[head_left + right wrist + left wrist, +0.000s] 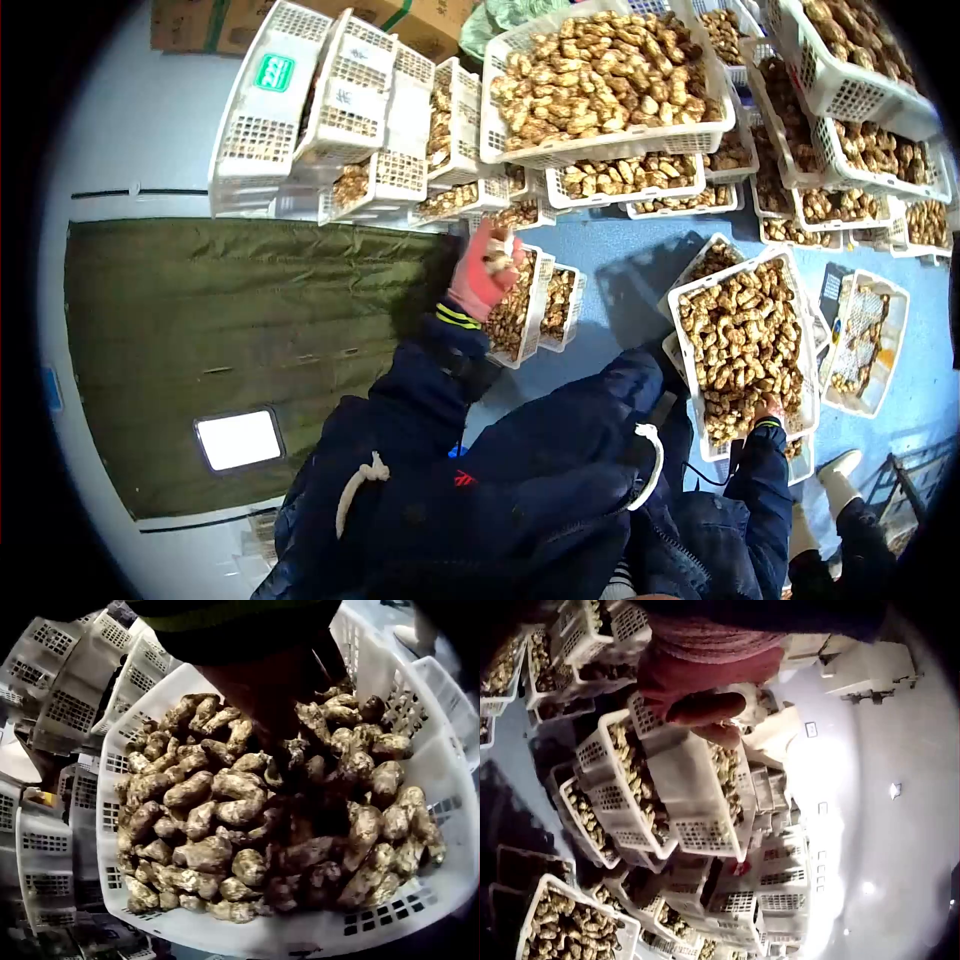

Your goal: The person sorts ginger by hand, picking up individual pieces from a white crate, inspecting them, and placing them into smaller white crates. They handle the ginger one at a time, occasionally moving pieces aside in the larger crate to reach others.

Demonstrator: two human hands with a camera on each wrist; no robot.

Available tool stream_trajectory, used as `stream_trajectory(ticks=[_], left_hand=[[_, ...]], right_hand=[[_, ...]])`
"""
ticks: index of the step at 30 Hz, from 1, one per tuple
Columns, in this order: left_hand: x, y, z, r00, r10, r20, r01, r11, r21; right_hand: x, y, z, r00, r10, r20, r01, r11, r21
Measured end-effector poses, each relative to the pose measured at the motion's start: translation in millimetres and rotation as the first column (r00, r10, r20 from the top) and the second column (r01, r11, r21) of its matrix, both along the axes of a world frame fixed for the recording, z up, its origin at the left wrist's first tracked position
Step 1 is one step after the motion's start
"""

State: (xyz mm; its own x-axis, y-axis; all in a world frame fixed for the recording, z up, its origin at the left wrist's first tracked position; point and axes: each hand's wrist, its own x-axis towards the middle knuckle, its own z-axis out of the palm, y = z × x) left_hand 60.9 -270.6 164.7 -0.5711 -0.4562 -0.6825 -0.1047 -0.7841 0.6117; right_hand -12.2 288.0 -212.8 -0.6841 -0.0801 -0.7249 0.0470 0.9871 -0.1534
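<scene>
My left hand (485, 272), in a pink glove, is raised and pinches one pale brown knobbly piece (497, 260) above a white basket (535, 300) half full of such pieces. In the left wrist view the gloved fingers (705, 709) curl round that piece (744, 705) over the basket (697, 787). My right hand (768, 408) is at the near edge of a heaped white basket (690, 300). In the right wrist view this hand (281, 712) is dark and shadowed, and it reaches down into the pile of knobbly pieces (225, 810). Its fingertips are hidden among them.
Tall stacks of white baskets (600, 150) full of the same brown pieces fill the far side and the right. Tilted baskets (330, 110) stand at the left of them. A dark green mat (230, 340) covers the floor to the left. Another person's white shoe (838, 472) is at the lower right.
</scene>
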Motion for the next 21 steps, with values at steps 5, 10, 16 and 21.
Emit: stream_trajectory(ticks=[5,10,16,21], left_hand=[[39.4,-76.7,-16.9,0.874,0.469,-0.125,-0.476,0.879,-0.032],[18.7,-121.5,-6.1,0.966,0.175,-0.191,-0.111,0.945,0.307],[-37.8,-223.1,-49.2,0.829,0.478,-0.289,-0.295,0.814,0.501],[-64.2,-288.1,-87.8,0.534,0.68,-0.502,-0.419,0.729,0.542]], right_hand=[[-21.1,-30.9,49.4,0.994,-0.065,-0.089,0.055,0.992,-0.111],[-20.3,-49.1,83.0,0.979,-0.133,-0.153,0.1,0.973,-0.207],[25.1,-25.0,48.5,0.958,-0.278,-0.062,0.277,0.96,-0.031],[46.0,-79.9,93.9,0.925,-0.38,-0.012,0.365,0.897,-0.248]])
